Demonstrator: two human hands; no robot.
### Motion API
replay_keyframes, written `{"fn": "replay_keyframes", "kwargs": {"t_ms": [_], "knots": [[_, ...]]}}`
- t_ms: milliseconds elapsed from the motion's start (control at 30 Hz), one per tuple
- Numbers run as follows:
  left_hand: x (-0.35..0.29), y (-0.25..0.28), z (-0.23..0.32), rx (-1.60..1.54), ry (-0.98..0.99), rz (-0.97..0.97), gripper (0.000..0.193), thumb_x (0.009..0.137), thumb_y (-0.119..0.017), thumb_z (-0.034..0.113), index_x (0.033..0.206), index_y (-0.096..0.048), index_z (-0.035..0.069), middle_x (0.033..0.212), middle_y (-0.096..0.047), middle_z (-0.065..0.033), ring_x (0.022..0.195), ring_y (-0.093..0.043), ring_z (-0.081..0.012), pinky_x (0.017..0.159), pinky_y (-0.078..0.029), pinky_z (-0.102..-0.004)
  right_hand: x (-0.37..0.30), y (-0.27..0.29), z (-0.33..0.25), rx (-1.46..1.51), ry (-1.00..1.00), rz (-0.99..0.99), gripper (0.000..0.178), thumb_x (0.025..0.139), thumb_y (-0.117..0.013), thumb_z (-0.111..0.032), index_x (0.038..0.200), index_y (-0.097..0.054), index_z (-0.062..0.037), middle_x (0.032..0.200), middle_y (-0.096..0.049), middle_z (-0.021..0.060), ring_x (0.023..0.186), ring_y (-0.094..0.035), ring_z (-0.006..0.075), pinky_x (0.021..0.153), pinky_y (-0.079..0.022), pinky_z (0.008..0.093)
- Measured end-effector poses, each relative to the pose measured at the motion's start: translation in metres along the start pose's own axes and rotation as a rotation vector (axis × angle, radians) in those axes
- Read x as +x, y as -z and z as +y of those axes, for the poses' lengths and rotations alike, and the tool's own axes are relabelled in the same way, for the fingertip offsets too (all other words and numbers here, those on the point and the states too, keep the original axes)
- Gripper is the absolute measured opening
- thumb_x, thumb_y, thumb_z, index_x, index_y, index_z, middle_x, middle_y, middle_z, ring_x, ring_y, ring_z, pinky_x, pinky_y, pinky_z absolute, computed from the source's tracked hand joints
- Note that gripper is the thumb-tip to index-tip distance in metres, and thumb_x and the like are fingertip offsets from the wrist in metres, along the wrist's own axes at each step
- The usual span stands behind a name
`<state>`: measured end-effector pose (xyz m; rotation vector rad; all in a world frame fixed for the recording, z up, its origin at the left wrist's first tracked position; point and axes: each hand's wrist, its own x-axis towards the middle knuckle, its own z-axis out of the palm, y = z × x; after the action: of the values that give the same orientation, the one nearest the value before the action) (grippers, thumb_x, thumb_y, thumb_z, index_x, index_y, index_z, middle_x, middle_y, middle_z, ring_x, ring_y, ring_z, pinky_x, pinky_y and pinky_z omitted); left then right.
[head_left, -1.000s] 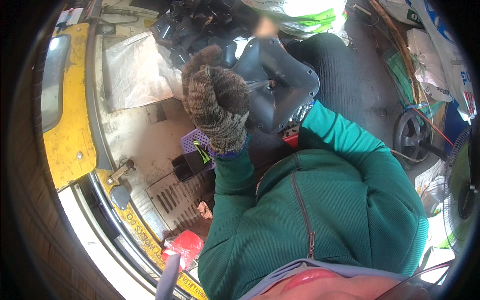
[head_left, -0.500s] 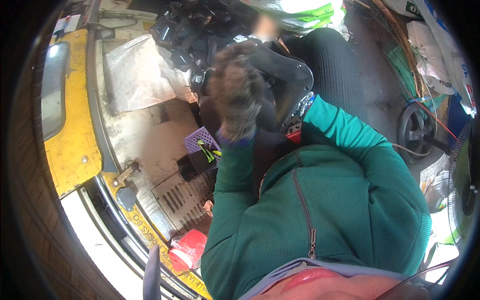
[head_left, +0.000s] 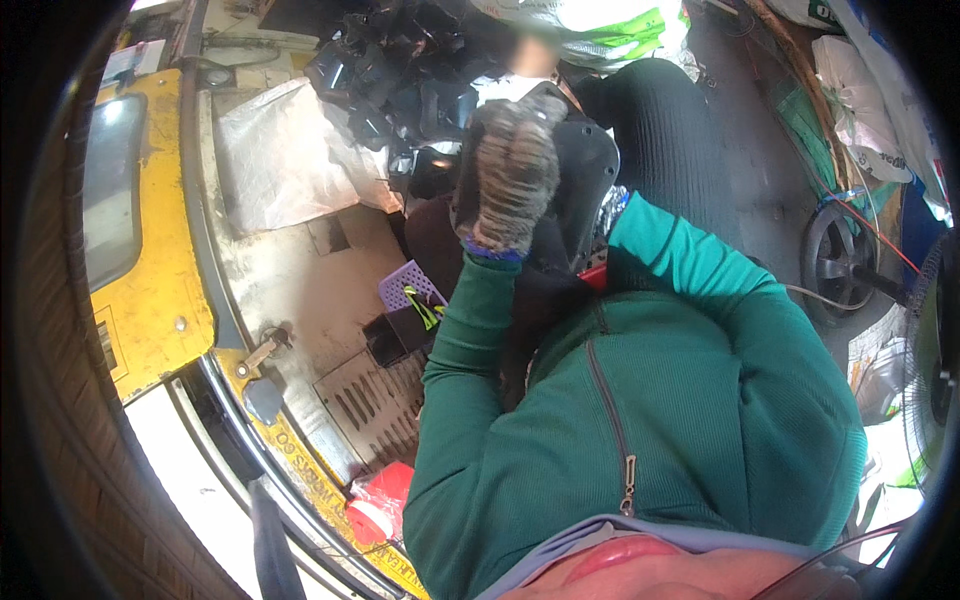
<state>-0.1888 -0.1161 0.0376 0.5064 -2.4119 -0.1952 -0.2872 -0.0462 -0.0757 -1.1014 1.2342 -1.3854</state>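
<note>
A glossy black plastic part with small holes along its edge rests over my lap. My left hand, in a dirty grey-brown knit glove with a blue cuff, lies across this part, its fingers curled closed near the far edge. Whatever sits in those fingers is hidden. My right forearm, in a green sleeve, reaches to the part's right side; the hand itself is hidden behind the part. Something silvery and patterned shows at the end of that sleeve.
Many black plastic pieces are heaped beyond my hands. To the left are a white plastic sheet, a yellow machine and a purple perforated basket. A red plastic-wrapped item lies near. A fan stands right, by a black wheel.
My left hand has moved right and a little away from me across the black part. The part has shifted slightly; my right forearm has stayed nearly in place.
</note>
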Motion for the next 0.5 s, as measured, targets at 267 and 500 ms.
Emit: {"fn": "replay_keyframes", "kwargs": {"t_ms": [267, 500], "knots": [[0.016, 0.028, 0.013, -0.746, 0.328, 0.003, 0.037, 0.09, -0.062, 0.008, 0.126, -0.056, 0.003, 0.119, -0.062, -0.0148, 0.096, -0.066, -0.0156, 0.068, -0.055, -0.0207, 0.01, 0.012, 0.006, -0.008, 0.013, 0.057, 0.049, 0.092, -0.064, -0.032, 0.132, -0.056, -0.006, 0.126, -0.061, 0.0141, 0.118, -0.056, 0.0227, 0.101, -0.045, 0.0364], [0.014, 0.013, 0.023, -0.741, 0.405, -0.13, 0.04, 0.09, -0.064, 0.02, 0.126, -0.056, 0.004, 0.116, -0.062, -0.0129, 0.1, -0.062, -0.0287, 0.086, -0.05, -0.0414, 0.006, 0.007, -0.001, -0.014, 0.025, 0.02, 0.047, 0.093, -0.063, -0.032, 0.132, -0.056, -0.0061, 0.125, -0.062, 0.014, 0.118, -0.056, 0.0223, 0.101, -0.045, 0.0361]]}}
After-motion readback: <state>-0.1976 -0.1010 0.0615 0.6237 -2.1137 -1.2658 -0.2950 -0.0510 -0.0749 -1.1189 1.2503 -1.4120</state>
